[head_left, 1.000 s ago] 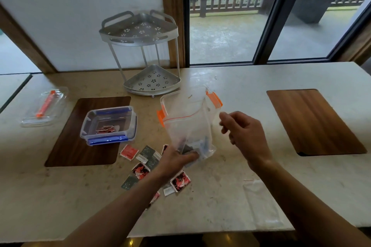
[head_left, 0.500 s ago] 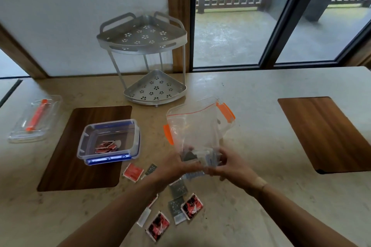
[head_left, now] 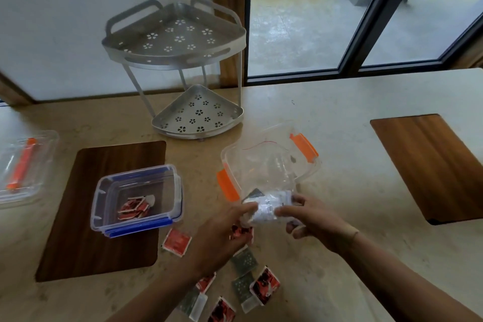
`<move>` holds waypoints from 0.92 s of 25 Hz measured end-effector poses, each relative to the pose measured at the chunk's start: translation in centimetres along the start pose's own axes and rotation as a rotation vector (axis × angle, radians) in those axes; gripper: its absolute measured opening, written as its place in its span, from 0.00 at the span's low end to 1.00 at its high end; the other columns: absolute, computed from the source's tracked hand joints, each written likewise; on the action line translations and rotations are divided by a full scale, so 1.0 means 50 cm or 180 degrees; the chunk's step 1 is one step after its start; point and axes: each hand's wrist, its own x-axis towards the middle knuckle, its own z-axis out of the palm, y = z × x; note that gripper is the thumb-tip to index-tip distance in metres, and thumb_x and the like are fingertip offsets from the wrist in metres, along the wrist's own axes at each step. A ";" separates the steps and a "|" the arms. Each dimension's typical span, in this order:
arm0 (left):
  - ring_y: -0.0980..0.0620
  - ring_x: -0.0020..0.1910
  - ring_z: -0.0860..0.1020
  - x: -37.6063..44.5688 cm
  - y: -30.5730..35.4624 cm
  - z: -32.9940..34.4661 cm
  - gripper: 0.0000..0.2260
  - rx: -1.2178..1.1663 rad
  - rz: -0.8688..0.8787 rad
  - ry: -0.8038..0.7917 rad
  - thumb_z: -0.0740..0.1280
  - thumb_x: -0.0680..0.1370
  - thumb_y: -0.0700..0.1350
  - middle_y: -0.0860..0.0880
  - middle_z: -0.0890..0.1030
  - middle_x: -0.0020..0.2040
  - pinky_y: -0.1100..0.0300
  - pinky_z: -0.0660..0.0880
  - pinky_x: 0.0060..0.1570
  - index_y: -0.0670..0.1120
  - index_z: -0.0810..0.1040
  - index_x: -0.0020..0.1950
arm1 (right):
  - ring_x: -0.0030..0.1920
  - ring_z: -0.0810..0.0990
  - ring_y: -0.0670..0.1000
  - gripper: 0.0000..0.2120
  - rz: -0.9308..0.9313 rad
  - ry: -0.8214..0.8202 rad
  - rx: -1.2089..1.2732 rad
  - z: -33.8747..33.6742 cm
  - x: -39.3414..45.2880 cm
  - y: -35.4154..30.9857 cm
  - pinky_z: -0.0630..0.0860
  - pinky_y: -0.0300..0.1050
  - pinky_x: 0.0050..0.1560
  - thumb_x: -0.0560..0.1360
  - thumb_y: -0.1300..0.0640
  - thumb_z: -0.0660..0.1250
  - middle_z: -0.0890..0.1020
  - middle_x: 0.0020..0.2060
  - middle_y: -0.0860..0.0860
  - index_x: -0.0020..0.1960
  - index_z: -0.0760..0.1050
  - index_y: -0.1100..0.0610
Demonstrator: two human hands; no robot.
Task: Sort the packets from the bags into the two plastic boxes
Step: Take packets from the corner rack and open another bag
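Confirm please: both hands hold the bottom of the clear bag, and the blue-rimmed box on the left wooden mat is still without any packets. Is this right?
Not quite. The head view shows the blue-rimmed box already has several red packets in it. The rest holds: the left hand and the right hand both hold the bottom of the clear bag, and the box stands on the left wooden mat.

Two bare forearms reach in from the lower edge, with no sleeves on either as far as the view shows. The left hand (head_left: 222, 238) wears no ring or watch that I can make out. Just behind the right hand (head_left: 313, 219) a thin, pale band (head_left: 353, 235) circles the wrist, slim as a thread or a fine bracelet. Both hands are ungloved.
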 end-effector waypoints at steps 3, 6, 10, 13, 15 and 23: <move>0.69 0.45 0.74 0.025 -0.017 -0.010 0.21 0.0442 0.0305 0.0153 0.70 0.76 0.46 0.52 0.80 0.59 0.77 0.71 0.44 0.56 0.72 0.68 | 0.32 0.78 0.49 0.22 0.0059 0.0094 -0.0099 0.009 0.009 -0.027 0.77 0.41 0.32 0.71 0.56 0.74 0.83 0.48 0.57 0.62 0.71 0.56; 0.61 0.43 0.79 0.053 -0.023 -0.010 0.16 0.0455 0.0418 0.0479 0.66 0.77 0.50 0.49 0.83 0.54 0.68 0.78 0.40 0.51 0.76 0.65 | 0.30 0.78 0.50 0.27 -0.0146 0.0549 -0.0457 0.026 0.020 -0.049 0.76 0.40 0.29 0.71 0.53 0.73 0.82 0.46 0.58 0.63 0.62 0.53; 0.59 0.40 0.79 0.095 -0.036 -0.015 0.16 0.0520 0.0253 0.0652 0.64 0.77 0.52 0.50 0.83 0.51 0.61 0.80 0.39 0.50 0.77 0.63 | 0.28 0.77 0.50 0.30 -0.0254 0.0789 -0.0630 0.036 0.054 -0.085 0.74 0.39 0.23 0.73 0.54 0.69 0.83 0.42 0.60 0.67 0.56 0.43; 0.58 0.38 0.79 0.134 -0.039 -0.017 0.13 0.0586 -0.0031 0.0645 0.69 0.77 0.48 0.50 0.83 0.51 0.59 0.80 0.40 0.51 0.79 0.61 | 0.28 0.76 0.50 0.20 -0.0065 0.0643 -0.0937 0.034 0.088 -0.110 0.72 0.38 0.24 0.73 0.54 0.66 0.84 0.39 0.58 0.65 0.70 0.53; 0.57 0.38 0.79 0.157 -0.038 -0.020 0.12 0.0584 -0.0231 0.0557 0.69 0.77 0.49 0.51 0.84 0.50 0.57 0.80 0.42 0.52 0.80 0.61 | 0.28 0.75 0.50 0.15 -0.0026 0.0663 -0.1023 0.033 0.104 -0.122 0.70 0.37 0.24 0.74 0.56 0.65 0.84 0.39 0.58 0.60 0.74 0.56; 0.51 0.43 0.78 0.221 -0.024 -0.030 0.13 0.1118 -0.0562 0.0163 0.62 0.80 0.54 0.50 0.82 0.47 0.57 0.75 0.40 0.54 0.82 0.60 | 0.22 0.73 0.49 0.06 0.0099 0.0726 -0.1153 0.022 0.146 -0.142 0.67 0.36 0.22 0.76 0.61 0.65 0.83 0.36 0.60 0.52 0.76 0.59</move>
